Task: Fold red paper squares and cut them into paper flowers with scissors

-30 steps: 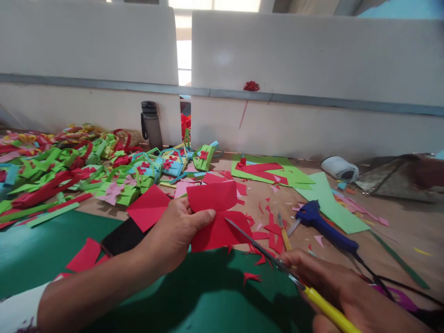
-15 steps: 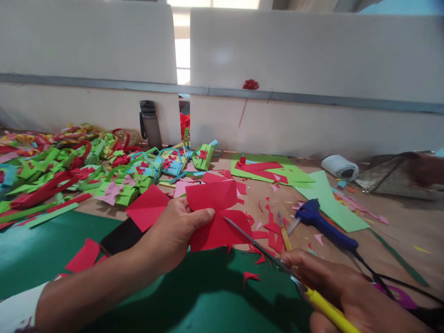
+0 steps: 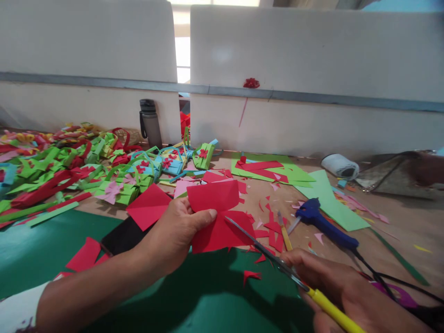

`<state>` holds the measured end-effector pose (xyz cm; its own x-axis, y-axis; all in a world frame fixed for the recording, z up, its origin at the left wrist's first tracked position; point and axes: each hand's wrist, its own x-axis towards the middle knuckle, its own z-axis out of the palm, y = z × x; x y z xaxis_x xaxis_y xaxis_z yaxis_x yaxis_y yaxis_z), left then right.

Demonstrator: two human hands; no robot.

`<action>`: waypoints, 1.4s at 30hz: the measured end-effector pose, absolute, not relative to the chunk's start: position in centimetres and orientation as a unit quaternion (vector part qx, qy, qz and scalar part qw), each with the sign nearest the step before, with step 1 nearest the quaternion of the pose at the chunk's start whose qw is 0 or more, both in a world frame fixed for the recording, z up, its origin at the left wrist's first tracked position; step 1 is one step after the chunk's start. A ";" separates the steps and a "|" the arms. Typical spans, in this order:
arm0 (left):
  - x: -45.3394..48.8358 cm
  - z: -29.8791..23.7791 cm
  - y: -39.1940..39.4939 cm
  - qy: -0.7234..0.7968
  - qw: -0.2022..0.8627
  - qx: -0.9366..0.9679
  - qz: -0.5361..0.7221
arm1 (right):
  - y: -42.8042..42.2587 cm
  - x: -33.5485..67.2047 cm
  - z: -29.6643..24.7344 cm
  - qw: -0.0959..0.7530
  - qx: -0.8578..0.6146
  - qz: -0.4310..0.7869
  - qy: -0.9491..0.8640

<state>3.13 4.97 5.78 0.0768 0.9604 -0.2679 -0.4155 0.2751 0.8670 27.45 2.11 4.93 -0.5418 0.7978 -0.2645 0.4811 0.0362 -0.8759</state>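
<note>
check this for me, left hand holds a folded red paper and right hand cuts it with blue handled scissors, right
Not quite: the scissors have a yellow handle, as the head view shows. The blue thing is a glue gun lying on the table. The rest holds: the left hand holds the red paper and the right hand cuts it.

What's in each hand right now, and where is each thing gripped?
The left hand pinches the folded red paper at its left edge, thumb on top. The right hand grips the scissors at their yellow handles, blades reaching to the paper.
</note>
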 end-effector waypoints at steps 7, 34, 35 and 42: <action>3.1 6.0 4.8 0.424 0.672 0.309 0.523 | 2.1 28.2 4.4 0.114 -0.463 0.523 -0.706; 3.1 5.4 5.0 0.442 0.673 0.308 0.506 | 2.2 28.5 4.0 0.118 -0.463 0.514 -0.712; 3.1 5.4 5.0 0.440 0.674 0.308 0.507 | 2.2 28.4 4.1 0.116 -0.460 0.524 -0.707; 3.1 5.6 4.9 0.426 0.683 0.312 0.504 | 1.9 27.9 4.6 0.109 -0.474 0.519 -0.703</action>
